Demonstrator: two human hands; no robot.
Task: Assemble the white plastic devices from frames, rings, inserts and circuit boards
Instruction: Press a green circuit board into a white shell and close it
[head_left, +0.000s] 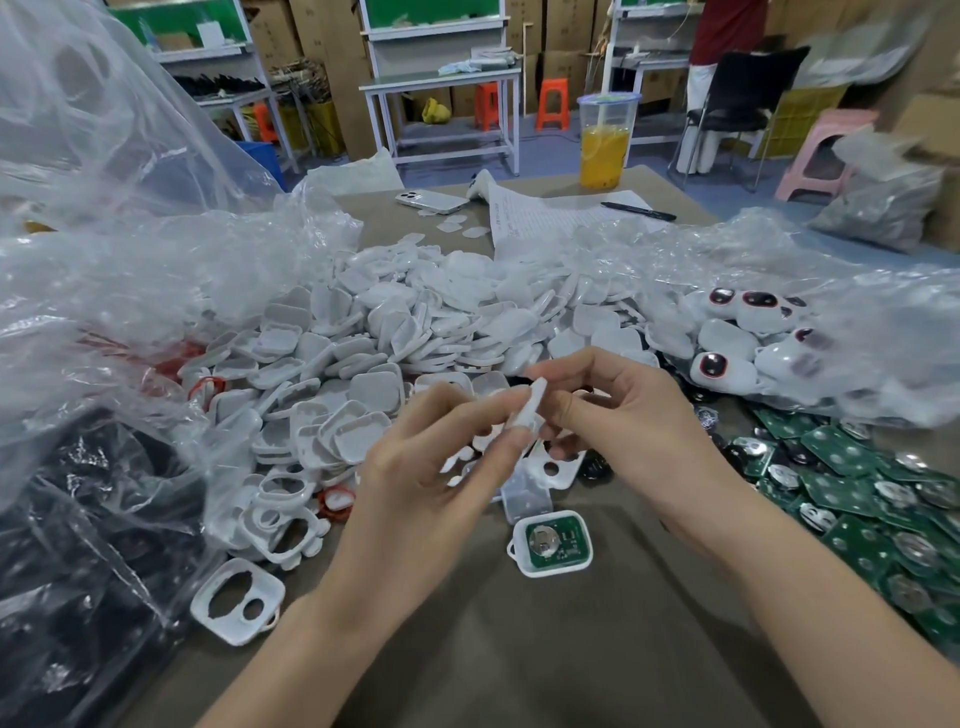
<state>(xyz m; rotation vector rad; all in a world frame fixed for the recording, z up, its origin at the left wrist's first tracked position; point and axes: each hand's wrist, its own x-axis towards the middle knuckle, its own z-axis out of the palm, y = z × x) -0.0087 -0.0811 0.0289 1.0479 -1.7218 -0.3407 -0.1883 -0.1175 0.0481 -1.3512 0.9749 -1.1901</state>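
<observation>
Left hand (415, 467) and right hand (628, 415) pinch one white plastic piece (531, 404).

Beyond your brown tabletop (519, 649), stacked cardboard boxes (332, 52) line the back wall. White-framed workbenches (441, 83) stand on a blue-grey floor (550, 150), with 2 orange stools (551, 104) by the middle one. To your right are a black chair (743, 88) and a pink stool (821, 150).

Left hand (415, 467), right hand (639, 415) together, fingers (506, 436) pinching white part (532, 402).
</observation>
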